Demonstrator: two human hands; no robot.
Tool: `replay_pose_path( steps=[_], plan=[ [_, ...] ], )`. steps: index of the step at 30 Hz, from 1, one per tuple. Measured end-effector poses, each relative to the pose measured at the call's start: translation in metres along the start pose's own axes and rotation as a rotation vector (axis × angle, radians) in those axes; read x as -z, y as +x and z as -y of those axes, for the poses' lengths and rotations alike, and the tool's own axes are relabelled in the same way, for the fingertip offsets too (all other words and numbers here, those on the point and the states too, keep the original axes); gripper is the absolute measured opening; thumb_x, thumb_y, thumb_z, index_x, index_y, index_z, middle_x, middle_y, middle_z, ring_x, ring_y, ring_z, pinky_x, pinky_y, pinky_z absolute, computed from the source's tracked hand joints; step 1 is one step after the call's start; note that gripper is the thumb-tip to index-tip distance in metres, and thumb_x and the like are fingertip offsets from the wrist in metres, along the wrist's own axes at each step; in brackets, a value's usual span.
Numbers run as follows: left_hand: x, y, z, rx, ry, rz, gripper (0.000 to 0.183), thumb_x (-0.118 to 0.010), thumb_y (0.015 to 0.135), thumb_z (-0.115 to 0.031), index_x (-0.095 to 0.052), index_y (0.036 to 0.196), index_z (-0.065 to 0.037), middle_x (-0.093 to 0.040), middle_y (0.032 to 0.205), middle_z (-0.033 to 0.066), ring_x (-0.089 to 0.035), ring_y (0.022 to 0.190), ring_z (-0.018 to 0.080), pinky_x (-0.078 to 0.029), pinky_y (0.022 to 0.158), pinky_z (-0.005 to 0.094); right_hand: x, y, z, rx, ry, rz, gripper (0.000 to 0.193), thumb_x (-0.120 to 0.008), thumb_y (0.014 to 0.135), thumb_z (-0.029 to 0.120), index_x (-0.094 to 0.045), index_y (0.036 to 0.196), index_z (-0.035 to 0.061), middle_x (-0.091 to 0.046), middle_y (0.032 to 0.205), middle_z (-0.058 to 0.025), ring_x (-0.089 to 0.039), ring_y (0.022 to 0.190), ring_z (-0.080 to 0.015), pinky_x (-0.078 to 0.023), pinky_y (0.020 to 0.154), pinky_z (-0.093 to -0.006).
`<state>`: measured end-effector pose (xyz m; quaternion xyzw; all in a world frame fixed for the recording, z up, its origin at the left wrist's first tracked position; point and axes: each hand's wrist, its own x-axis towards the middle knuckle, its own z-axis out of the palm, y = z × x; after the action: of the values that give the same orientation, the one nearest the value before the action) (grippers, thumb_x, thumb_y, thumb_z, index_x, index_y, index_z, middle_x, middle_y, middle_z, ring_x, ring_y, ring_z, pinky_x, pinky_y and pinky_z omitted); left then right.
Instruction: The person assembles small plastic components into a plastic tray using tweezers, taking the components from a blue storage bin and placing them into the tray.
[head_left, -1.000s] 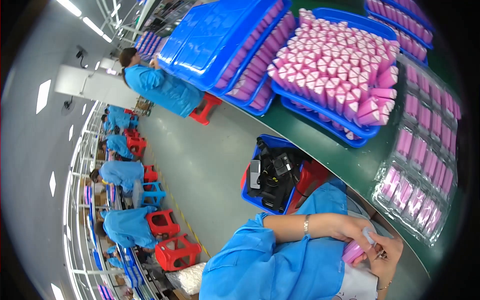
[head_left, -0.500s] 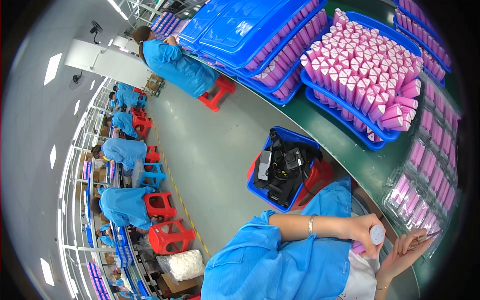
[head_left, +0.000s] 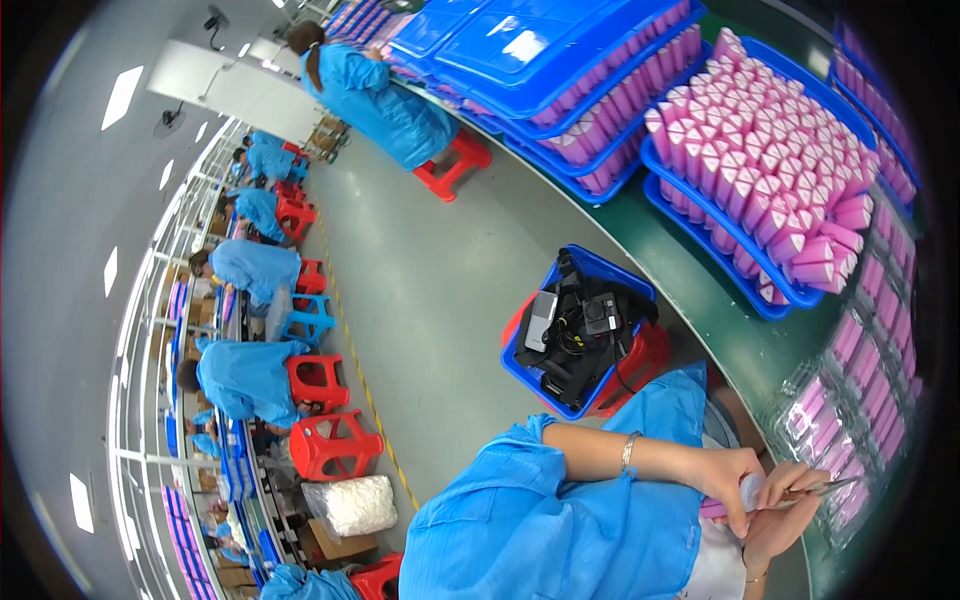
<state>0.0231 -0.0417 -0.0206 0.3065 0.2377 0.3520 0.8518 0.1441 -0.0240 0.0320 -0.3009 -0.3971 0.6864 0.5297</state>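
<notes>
At the lower right, my left hand (head_left: 728,485) is closed round a pink-wrapped piece (head_left: 712,508) with a pale end, its kind unclear. My right hand (head_left: 785,515) is right against it, fingers pinched on a thin, pointed metal tool (head_left: 832,487) that looks like tweezers. The tool's tip points away to the right, toward clear plastic trays (head_left: 790,385) of pink pieces on the green table. Where the fingers of both hands meet, the pale end is partly covered.
A blue tray (head_left: 690,210) heaped with white-ended pink pieces stands on the green table (head_left: 690,275). Lidded blue trays (head_left: 530,50) are stacked farther left. A blue bin (head_left: 520,375) of black gear sits on a red stool (head_left: 650,365). A co-worker (head_left: 375,105) sits beyond.
My right hand has come left and up against my left hand, which still holds the pink piece. The pale end, fully seen before, is now partly covered. The view has shifted slightly.
</notes>
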Motion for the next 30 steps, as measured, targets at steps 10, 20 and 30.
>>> replay_pose_path(
  steps=[10,20,30],
  plan=[
    [0.001,-0.009,-0.014,-0.008,-0.07,-0.045,0.025,-0.083,0.058,0.0,-0.061,0.069,0.0,-0.064,0.063,0.0085,-0.062,0.054,0.0141,-0.047,0.047,0.0263,0.026,0.007,0.007,0.03,-0.367,0.194,0.039,-0.053,0.091,0.038,-0.041,0.096,0.002,-0.052,0.078,-0.0109,-0.049,0.071,-0.0174,-0.037,0.062,-0.0247],
    [0.009,-0.01,-0.012,-0.079,0.333,-0.106,0.033,-0.087,0.055,-0.018,-0.061,0.068,-0.004,-0.062,0.065,0.0029,-0.058,0.061,0.0101,-0.044,0.054,0.025,0.053,0.012,0.039,-0.079,-0.695,0.37,0.034,-0.067,0.081,0.022,-0.053,0.098,-0.0032,-0.059,0.09,-0.0126,-0.055,0.077,-0.0149,-0.041,0.066,-0.0239],
    [0.012,-0.008,-0.014,0.038,0.55,0.036,0.046,-0.086,0.058,-0.027,-0.064,0.091,-0.001,-0.065,0.078,0.0062,-0.06,0.071,0.0126,-0.048,0.064,0.0271,0.047,-0.002,0.049,-0.125,-0.877,0.328,0.028,-0.074,0.072,0.02,-0.064,0.092,0.0023,-0.069,0.082,-0.0067,-0.062,0.066,-0.0158,-0.043,0.051,-0.0244]
  ],
)
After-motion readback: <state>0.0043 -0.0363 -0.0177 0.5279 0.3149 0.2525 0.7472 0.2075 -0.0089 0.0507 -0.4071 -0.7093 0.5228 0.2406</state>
